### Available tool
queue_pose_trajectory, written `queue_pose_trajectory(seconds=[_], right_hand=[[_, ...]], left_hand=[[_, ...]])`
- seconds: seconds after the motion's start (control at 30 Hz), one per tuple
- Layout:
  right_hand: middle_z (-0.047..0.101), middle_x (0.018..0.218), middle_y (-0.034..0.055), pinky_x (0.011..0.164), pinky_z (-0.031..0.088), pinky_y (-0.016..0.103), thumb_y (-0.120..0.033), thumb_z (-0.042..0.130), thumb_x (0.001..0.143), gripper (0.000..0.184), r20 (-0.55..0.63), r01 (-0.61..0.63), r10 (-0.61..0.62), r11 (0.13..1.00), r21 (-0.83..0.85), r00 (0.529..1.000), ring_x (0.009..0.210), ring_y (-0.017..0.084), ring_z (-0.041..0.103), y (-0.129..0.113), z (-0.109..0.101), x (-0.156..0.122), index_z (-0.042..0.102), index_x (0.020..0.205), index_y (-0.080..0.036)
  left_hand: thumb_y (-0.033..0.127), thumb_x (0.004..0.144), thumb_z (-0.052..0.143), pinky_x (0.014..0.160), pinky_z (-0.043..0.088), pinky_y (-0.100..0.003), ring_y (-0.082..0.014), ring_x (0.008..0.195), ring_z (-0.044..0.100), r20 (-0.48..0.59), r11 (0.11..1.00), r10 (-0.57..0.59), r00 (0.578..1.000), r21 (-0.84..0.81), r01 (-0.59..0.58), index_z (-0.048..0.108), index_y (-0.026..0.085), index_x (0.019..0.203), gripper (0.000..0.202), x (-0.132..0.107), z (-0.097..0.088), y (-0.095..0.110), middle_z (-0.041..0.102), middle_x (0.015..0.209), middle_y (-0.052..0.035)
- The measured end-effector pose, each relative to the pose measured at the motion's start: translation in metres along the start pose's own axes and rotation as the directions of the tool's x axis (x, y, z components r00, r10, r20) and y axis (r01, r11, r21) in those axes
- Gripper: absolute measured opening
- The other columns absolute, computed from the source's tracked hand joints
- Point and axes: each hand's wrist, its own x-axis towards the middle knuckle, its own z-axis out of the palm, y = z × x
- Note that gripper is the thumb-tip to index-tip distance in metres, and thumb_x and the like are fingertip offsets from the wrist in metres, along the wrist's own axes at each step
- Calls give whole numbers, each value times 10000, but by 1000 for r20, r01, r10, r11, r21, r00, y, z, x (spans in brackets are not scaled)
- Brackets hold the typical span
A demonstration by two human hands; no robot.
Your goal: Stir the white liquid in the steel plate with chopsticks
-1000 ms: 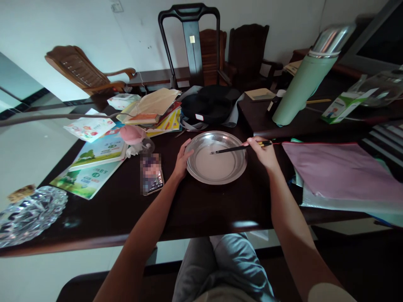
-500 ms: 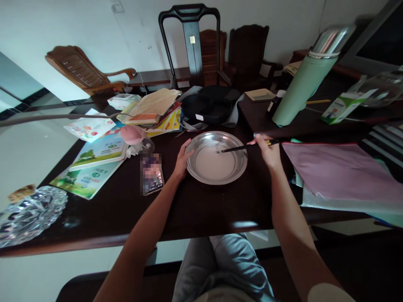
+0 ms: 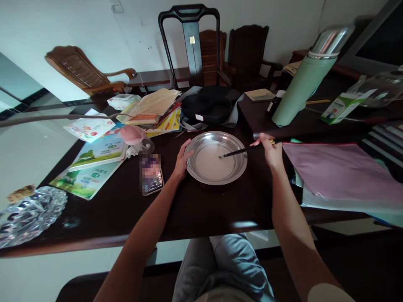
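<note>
A shallow round metal bowl sits on the dark table in front of me, with pale, milky-looking contents in it. At its left rim is my left hand, the thumb over the edge and the fingers along the outer side. My right hand, right of the bowl, is closed around black chopsticks. They slant down to the left over the rim, and their tips are at the pale contents near the bowl's middle. How deep the tips reach, I cannot tell.
Left of the bowl lie a phone, a pink-topped bottle, booklets and a glass dish. Behind it is a black bag. A green thermos stands at the back right, above a pink folder.
My right hand has moved slightly right, and the chopstick tips have shifted a little right and toward me within the bowl. My left hand and the bowl have stayed put.
</note>
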Motion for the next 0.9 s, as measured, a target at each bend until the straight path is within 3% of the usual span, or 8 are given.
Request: queue_pose_trajectory(seconds=[0.1,0.23,0.33,0.43,0.53,0.63,0.7,0.9], right_hand=[[725,606,29,817,599,427,-817,676,843,598,93,-23,22,1000,15,995,678,249,736,-2,3,-2,677,591,-275],[796,737,36,848,606,407,-813,720,806,567,259,14,-15,1000,5,966,789,253,772,-6,15,-5,736,671,-262],[806,748,28,852,600,404,-818,715,807,565,149,30,-27,999,-18,988,782,245,768,-4,10,-3,753,694,-265],[757,636,20,844,601,419,-831,683,827,597,2,-4,4,1000,6,1000,684,236,741,-1,1,0,712,619,-271],[726,584,24,802,609,420,-835,681,826,616,58,-36,33,999,39,998,639,239,730,-3,2,-1,677,570,-274],[771,669,34,813,613,412,-830,708,804,593,200,-10,5,1000,22,980,719,253,761,-6,11,-5,710,614,-268],[800,740,36,842,610,410,-818,718,805,572,227,26,-24,1000,-3,974,775,255,772,-6,13,-5,739,665,-264],[737,617,24,819,607,413,-793,679,858,584,-1,-1,1,1000,13,1000,655,230,728,0,0,0,685,607,-266]], left_hand=[[501,769,833,1180,474,-543,-372,1369,614,-11,1000,-7,1000,-6,7,647,266,1401,700,0,0,1,674,1465,-97],[499,758,845,1191,470,-522,-368,1390,603,-19,1000,-18,1000,-26,17,647,263,1404,716,0,1,0,658,1497,-96],[499,770,844,1201,464,-516,-366,1408,594,-8,1000,-5,1000,-28,4,651,265,1406,705,1,1,0,644,1519,-95],[511,772,847,1189,472,-534,-371,1382,613,-4,1000,-1,1000,-22,1,658,266,1403,703,1,0,-1,669,1485,-94],[513,763,852,1181,476,-556,-378,1364,623,-15,1000,-4,1000,-8,4,665,275,1396,702,1,-1,-1,691,1455,-87],[496,774,838,1194,464,-555,-379,1395,601,-16,1000,-1,1000,-1,1,664,274,1395,682,1,-1,0,668,1491,-91],[484,779,832,1206,452,-548,-379,1421,581,-13,1000,1,1000,-8,-1,658,271,1400,679,0,0,0,641,1527,-94],[497,761,844,1191,461,-555,-382,1384,606,-13,999,-15,1000,-32,15,645,259,1414,723,0,0,-1,681,1462,-102]])
